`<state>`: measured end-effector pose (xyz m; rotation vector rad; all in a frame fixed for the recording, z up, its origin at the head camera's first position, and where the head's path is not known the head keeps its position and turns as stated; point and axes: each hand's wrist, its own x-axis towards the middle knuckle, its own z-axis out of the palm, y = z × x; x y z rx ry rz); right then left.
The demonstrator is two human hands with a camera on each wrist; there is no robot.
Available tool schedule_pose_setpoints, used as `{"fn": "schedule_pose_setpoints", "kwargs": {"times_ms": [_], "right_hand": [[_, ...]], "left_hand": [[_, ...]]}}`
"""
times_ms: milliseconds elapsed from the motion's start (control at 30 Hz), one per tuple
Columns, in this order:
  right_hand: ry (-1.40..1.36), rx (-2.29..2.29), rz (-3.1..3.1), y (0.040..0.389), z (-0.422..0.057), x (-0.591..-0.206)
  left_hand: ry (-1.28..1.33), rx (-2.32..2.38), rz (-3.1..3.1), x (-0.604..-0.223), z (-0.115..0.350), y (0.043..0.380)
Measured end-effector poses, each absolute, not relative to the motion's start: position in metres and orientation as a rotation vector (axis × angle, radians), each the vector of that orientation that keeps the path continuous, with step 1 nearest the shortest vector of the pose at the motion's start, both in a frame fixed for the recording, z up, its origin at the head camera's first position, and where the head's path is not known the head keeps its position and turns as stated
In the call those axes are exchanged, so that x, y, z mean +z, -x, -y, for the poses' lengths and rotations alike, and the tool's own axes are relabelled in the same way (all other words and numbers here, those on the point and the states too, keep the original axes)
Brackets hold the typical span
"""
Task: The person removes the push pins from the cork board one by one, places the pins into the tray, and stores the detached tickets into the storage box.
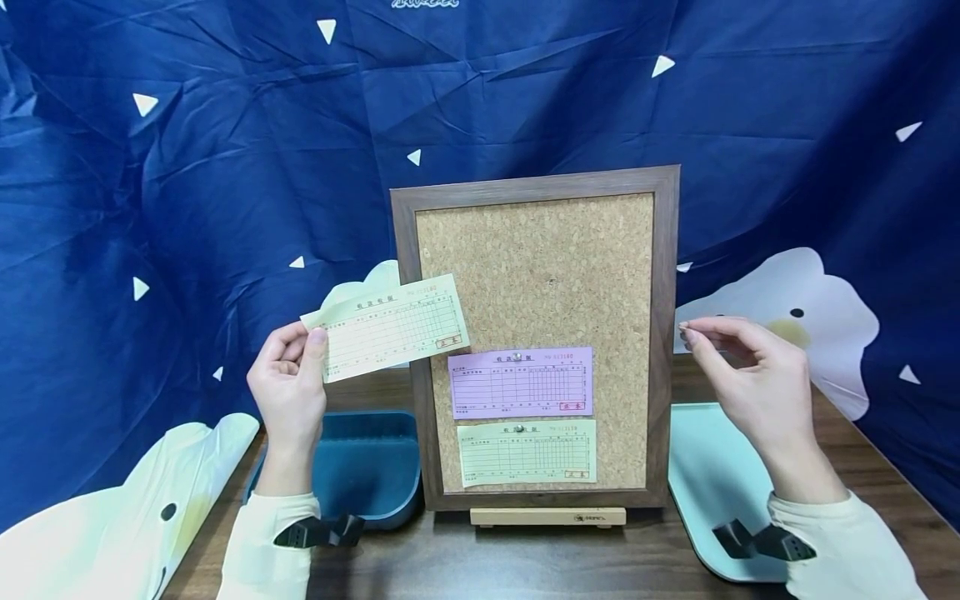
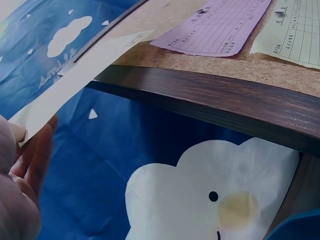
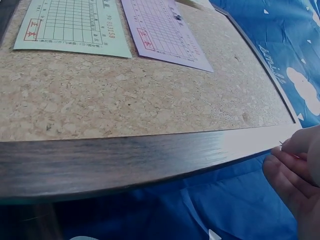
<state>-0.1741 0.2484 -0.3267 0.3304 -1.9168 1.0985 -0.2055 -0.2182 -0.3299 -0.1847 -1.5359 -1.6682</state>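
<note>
My left hand (image 1: 288, 375) pinches a pale green receipt slip (image 1: 390, 327) by its left end, between thumb and fingers. The slip tilts up to the right and its far end overlaps the left frame edge of the cork board (image 1: 540, 267). Beyond the board's right edge, my right hand (image 1: 757, 383) pinches a push pin between thumb and index finger; only its thin point (image 3: 281, 143) shows, its head hidden by the fingertips. On the cork, a purple slip (image 1: 521, 392) is pinned above another green slip (image 1: 528, 458), each with a pin at its top.
The wood-framed board leans on a small wooden stand (image 1: 547, 517) on the brown table (image 1: 465, 567). A dark blue tray (image 1: 367, 467) lies to its left, a mint tray (image 1: 712, 492) to its right. Behind hangs a blue cloth (image 1: 225, 208) with white shapes.
</note>
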Motion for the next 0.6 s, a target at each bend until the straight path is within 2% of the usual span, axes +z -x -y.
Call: {"fn": "schedule_pose_setpoints", "kwargs": {"times_ms": [600], "right_hand": [[-0.347, 1.092, 1.899, 0.1742, -0.2544, -0.3330]], "left_hand": [[0.176, -1.680, 1.522, -0.3316, 0.2226, 0.2023]]}}
